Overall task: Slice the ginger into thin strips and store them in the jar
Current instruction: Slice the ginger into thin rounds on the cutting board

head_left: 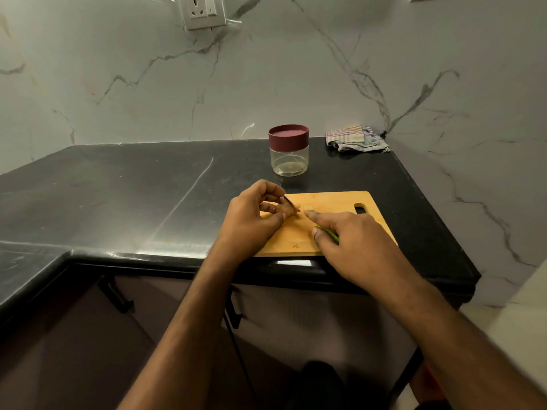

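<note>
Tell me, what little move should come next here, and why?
Probably draw the knife down for another thin slice. The left hand pins the ginger on the cutting board, the right hand holds the green-handled knife beside it, and the jar is lidded.

No readable text, labels, brands or numbers anywhere. A small dark mark on the cutting board (325, 220) near its front edge is too small to read.

Two bare forearms, no sleeves; left hand (251, 220), right hand (352, 241) ungloved.
</note>
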